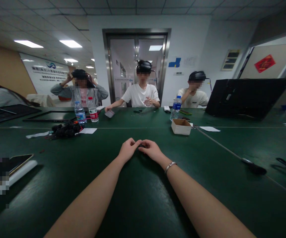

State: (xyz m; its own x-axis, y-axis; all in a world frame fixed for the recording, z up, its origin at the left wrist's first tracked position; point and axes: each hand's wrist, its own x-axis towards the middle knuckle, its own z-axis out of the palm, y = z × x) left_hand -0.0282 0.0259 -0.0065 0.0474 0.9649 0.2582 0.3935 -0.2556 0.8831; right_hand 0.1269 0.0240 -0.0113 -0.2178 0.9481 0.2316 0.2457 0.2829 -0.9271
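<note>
Both of my arms reach forward over the green table [143,198], and the hands meet near its middle. My left hand [128,150] is closed, its fingers curled and the thumb pointing toward the other hand. Fingertips of my right hand [152,150], which has a silver bracelet [170,167] at the wrist, are drawn together and almost touch the left thumb. A small dark patch shows between the fingertips; what it is, I cannot make out. Beyond the right hand stands an open cardboard box [181,127].
Bottles [80,113] and a tangle of black cords [67,129] are at the back left. A phone [21,162] lies at the left edge. At right are a black monitor [244,99] and a dark brush-like object [254,167]. Several people wearing headsets sit across the table.
</note>
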